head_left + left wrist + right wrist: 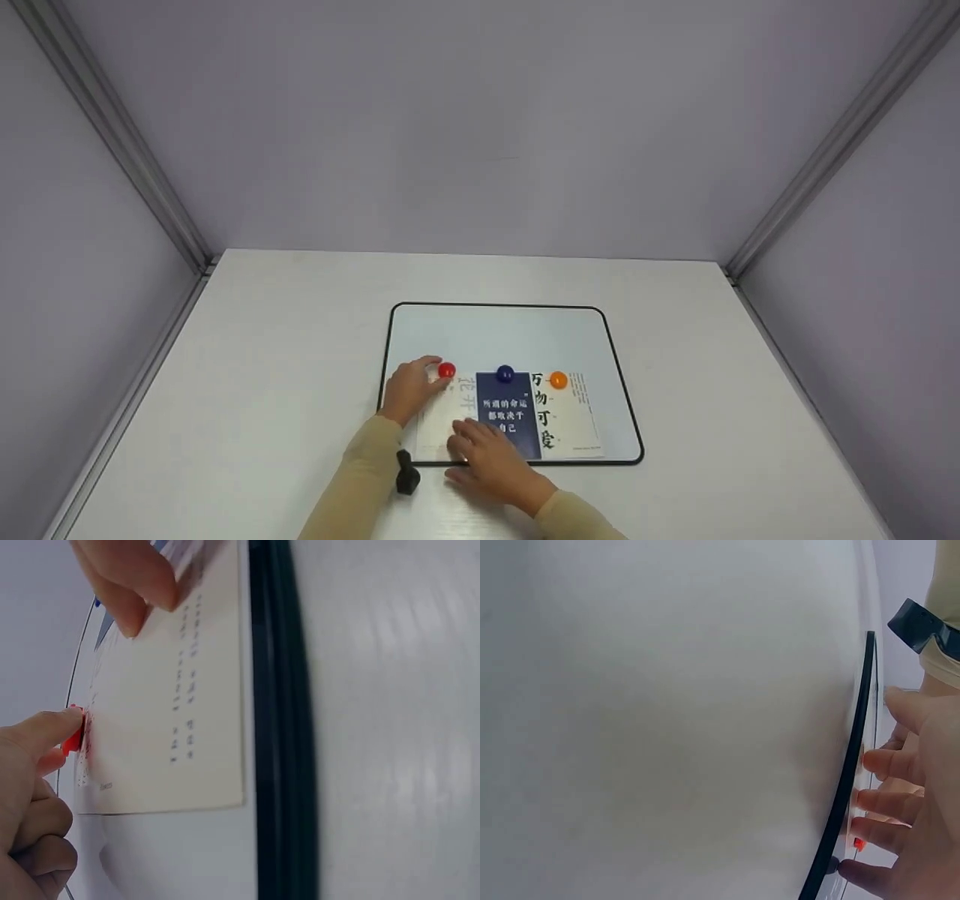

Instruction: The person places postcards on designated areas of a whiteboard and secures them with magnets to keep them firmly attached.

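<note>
My left hand (411, 388) pinches a round red magnet (447, 370) between thumb and index finger, at the top edge of a cream card (439, 427) with grey characters. In the left wrist view the index fingertip lies against the red magnet (73, 731), and the other fingers are curled. My right hand (491, 459) rests with spread, relaxed fingers over the lower part of the cream card and a dark blue card (531, 431). A blue magnet (505, 373) sits on the blue card's top edge. An orange magnet (559, 380) sits on a third, white card (577, 420).
All three cards lie side by side on a whiteboard (495, 326) with a black rim, flat on a white table (720, 390). A small black device (407, 478) is at the left forearm. Grey walls (480, 135) enclose the table at the back and both sides.
</note>
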A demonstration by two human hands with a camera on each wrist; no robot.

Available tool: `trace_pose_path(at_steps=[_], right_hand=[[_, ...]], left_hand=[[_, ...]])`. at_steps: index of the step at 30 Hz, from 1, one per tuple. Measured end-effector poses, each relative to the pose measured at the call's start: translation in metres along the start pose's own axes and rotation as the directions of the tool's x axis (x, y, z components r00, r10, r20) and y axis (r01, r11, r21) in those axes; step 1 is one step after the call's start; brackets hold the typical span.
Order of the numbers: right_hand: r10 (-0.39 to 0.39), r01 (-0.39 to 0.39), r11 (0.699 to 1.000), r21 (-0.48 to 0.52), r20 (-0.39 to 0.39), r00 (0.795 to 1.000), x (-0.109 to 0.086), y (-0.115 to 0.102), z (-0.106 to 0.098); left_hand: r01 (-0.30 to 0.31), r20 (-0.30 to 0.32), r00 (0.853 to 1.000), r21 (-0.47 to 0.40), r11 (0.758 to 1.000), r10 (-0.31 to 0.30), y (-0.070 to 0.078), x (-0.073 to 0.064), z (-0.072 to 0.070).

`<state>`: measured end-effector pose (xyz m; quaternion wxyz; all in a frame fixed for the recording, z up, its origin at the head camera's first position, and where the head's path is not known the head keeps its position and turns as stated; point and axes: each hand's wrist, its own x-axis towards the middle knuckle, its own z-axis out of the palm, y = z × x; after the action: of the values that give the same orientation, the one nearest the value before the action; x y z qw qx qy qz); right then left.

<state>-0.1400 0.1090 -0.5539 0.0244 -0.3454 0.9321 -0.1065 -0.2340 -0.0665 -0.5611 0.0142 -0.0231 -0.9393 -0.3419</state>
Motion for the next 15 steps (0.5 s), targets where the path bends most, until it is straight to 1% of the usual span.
trace_pose_path(at_steps=[2,4,6,11,13,15], right_hand=[[0.013,-0.013,1.000,-0.001,0.002,1.000,0.001,0.000,-0.001],[0.021,-0.021,1.000,-0.006,0.008,1.000,0.002,0.000,-0.002],[0.023,-0.023,1.000,-0.010,0.005,1.000,0.003,0.000,-0.003],[0.015,-0.015,1.000,0.019,-0.022,1.000,0.003,0.004,-0.005],[0.032,-0.030,0.999,0.043,-0.036,0.999,0.003,0.008,-0.010],[0.061,-0.057,0.997,0.052,-0.074,0.995,0.004,0.016,-0.018]], left_hand=[[-0.018,-0.007,1.000,-0.002,1.000,0.018,0.001,0.000,-0.001],[-0.044,-0.028,0.999,0.005,0.999,0.044,0.002,0.000,-0.002],[-0.055,-0.041,0.998,0.000,0.998,0.055,0.004,0.000,-0.004],[-0.119,-0.101,0.988,0.007,0.993,0.119,0.011,0.002,-0.009],[-0.165,-0.141,0.975,0.039,0.985,0.169,0.015,0.003,-0.011],[-0.212,-0.187,0.955,0.106,0.972,0.229,0.020,0.004,-0.013]])
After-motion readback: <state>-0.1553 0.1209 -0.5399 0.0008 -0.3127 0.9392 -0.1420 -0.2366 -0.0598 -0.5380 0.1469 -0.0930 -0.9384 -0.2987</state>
